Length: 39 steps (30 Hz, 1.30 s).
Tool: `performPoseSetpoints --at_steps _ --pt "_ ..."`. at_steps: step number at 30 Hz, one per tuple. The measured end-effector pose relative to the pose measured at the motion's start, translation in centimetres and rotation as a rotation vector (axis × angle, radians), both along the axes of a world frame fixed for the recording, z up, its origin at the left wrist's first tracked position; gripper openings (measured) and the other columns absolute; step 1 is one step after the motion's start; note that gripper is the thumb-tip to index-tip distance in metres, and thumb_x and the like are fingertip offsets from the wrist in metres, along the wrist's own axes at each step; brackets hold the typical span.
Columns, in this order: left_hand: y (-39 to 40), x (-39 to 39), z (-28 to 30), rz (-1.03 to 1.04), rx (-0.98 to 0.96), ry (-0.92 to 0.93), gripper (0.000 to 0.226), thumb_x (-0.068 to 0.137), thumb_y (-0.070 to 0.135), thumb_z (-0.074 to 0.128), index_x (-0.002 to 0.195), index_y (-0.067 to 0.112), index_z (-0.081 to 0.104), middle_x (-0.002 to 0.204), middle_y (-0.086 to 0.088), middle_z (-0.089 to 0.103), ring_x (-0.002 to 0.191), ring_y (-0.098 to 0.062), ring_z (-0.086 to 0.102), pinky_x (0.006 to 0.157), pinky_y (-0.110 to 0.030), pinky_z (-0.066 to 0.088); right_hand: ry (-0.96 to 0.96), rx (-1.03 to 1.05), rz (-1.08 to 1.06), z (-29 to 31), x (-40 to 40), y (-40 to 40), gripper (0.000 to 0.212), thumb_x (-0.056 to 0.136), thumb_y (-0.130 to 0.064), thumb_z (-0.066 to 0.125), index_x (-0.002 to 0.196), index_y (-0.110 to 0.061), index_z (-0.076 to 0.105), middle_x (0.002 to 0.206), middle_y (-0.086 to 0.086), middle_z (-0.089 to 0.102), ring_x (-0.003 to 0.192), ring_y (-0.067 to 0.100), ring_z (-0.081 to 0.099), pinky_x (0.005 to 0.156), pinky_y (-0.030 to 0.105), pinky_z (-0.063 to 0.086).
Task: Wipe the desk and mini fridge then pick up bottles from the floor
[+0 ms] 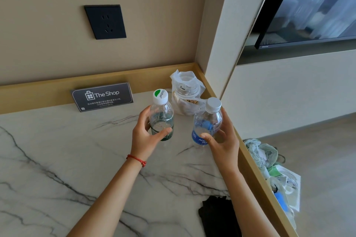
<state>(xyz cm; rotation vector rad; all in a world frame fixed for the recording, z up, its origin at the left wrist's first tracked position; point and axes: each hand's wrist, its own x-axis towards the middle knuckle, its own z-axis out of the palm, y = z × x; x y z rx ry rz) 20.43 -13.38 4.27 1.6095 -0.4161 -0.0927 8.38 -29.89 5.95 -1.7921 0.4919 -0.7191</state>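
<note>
My left hand (146,136) grips a clear bottle with a green label and a white-green cap (161,115), held upright over the marble desk (67,159). A clear bottle with a blue label and white cap (207,121) leans slightly left, with my right hand (223,140) wrapped around its lower part. Both bottles look nearly empty and hover close to the desk near its back right corner. A black cloth (217,215) lies on the desk near the front right edge.
A white plastic bag with snacks (185,94) stands in the corner behind the bottles. A dark "The Shop" sign (102,96) leans on the wood backsplash, below a black socket (105,21). On the floor at right lie crumpled cloths and rubbish (269,167). A TV (312,5) hangs upper right.
</note>
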Motion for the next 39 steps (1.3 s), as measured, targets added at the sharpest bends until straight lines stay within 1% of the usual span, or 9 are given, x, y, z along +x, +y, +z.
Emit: performPoseSetpoints --at_steps 3,6,9,12,16,20,29,35,39 --pt "0.2 -0.2 -0.1 -0.005 0.017 0.001 0.072 0.054 0.037 0.077 0.120 0.035 0.047 0.122 0.009 0.057 0.116 -0.011 0.054 0.096 -0.030 0.047 0.028 0.010 0.012 -0.5 -0.4 0.1 0.100 0.059 -0.066 0.071 0.141 -0.019 0.036 0.136 0.002 0.051 0.116 0.013 0.055 0.094 0.043 0.051" --pt "0.6 -0.4 -0.4 -0.004 0.054 0.017 0.079 0.052 0.039 0.077 0.124 0.028 0.047 0.124 0.014 0.055 0.115 -0.003 0.052 0.097 -0.026 0.044 0.063 -0.001 0.016 -1.1 -0.9 0.3 0.098 0.061 -0.058 0.074 0.141 -0.018 0.034 0.133 0.001 0.053 0.115 0.013 0.056 0.095 0.041 0.050" --pt "1.0 -0.7 -1.3 0.010 0.107 0.053 0.085 0.049 0.043 0.077 0.126 0.026 0.046 0.125 0.010 0.054 0.117 -0.008 0.051 0.097 -0.029 0.043 0.112 -0.015 0.030 -1.7 -1.2 0.5 0.093 0.062 -0.045 0.076 0.140 -0.017 0.035 0.132 0.001 0.054 0.116 0.012 0.055 0.097 0.033 0.048" --pt "1.2 -1.1 -2.0 0.023 0.153 0.090 0.083 0.047 0.044 0.076 0.123 0.027 0.046 0.122 0.006 0.055 0.114 -0.009 0.051 0.092 -0.023 0.042 0.167 0.001 0.022 -2.5 -1.2 0.9 0.079 0.065 -0.034 0.078 0.133 -0.016 0.043 0.123 -0.002 0.057 0.110 0.010 0.056 0.095 0.030 0.048" --pt "0.7 -1.0 -2.6 0.060 0.178 0.110 0.071 0.055 0.025 0.079 0.120 0.021 0.050 0.117 0.004 0.057 0.108 -0.011 0.053 0.089 -0.024 0.042 0.172 0.022 -0.014 -2.8 -0.4 0.9 0.058 0.071 -0.015 0.078 0.123 -0.017 0.051 0.115 -0.004 0.060 0.105 0.010 0.057 0.094 0.031 0.049" --pt "0.0 -0.6 -2.6 0.070 0.183 0.110 0.065 0.065 0.006 0.080 0.123 0.014 0.051 0.115 0.002 0.057 0.106 -0.012 0.053 0.089 -0.028 0.044 0.175 0.061 -0.004 -2.5 1.0 0.5 0.057 0.072 -0.013 0.077 0.122 -0.019 0.051 0.111 -0.013 0.058 0.103 0.008 0.057 0.092 0.030 0.049" --pt "-1.5 -0.6 -2.5 0.070 0.183 0.084 0.062 0.067 0.006 0.079 0.122 0.011 0.051 0.116 0.001 0.057 0.108 -0.013 0.052 0.086 -0.026 0.045 0.184 0.088 0.039 -2.5 2.9 -0.3 0.061 0.076 -0.013 0.074 0.131 -0.014 0.046 0.127 0.002 0.058 0.111 0.009 0.052 0.093 0.025 0.044" --pt "-2.3 -1.2 -2.5 0.046 0.212 0.059 0.061 0.069 0.007 0.077 0.124 0.011 0.050 0.119 0.002 0.055 0.110 -0.009 0.050 0.078 -0.005 0.038 0.187 0.097 0.065 -2.2 2.8 -0.3 0.062 0.078 -0.013 0.072 0.133 -0.015 0.044 0.131 0.001 0.055 0.114 0.006 0.048 0.098 0.027 0.041" --pt "-2.3 -1.6 -2.1 0.066 0.190 0.086 0.061 0.071 0.008 0.076 0.126 0.012 0.048 0.126 -0.003 0.055 0.111 -0.009 0.049 0.084 -0.020 0.042 0.198 0.107 0.055 -2.2 2.4 -0.1 0.066 0.078 -0.014 0.072 0.136 -0.016 0.040 0.136 0.000 0.051 0.117 0.005 0.044 0.098 0.025 0.037"
